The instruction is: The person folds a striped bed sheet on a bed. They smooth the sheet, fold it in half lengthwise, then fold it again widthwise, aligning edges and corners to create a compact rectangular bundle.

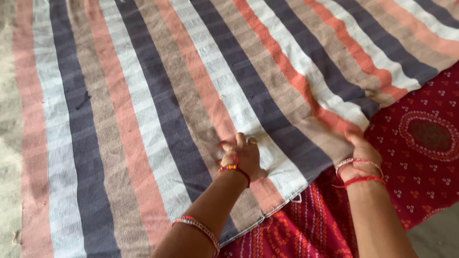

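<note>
Two hands work at the near edge of a wide striped cloth (191,95) spread flat on the floor, its bands running in grey-blue, salmon, tan and white. From the head view, the left hand (241,155) rests on top of the cloth close to its hem, fingers curled and pressed together against the weave, a red thread and beads at the wrist. The right hand (361,153) sits well to the side of it, at the cloth's near corner; its fingers are tucked at the edge where the stripes bunch into a small fold, but whether they pinch the fabric I cannot tell. Bangles and a red thread circle that wrist. Under and beside the right hand lies a dark red cloth (420,143) with white dotted patterns, touching the striped hem. Along the far left a strip of pale bare floor (7,143) shows beyond the cloth's straight side edge.
</note>
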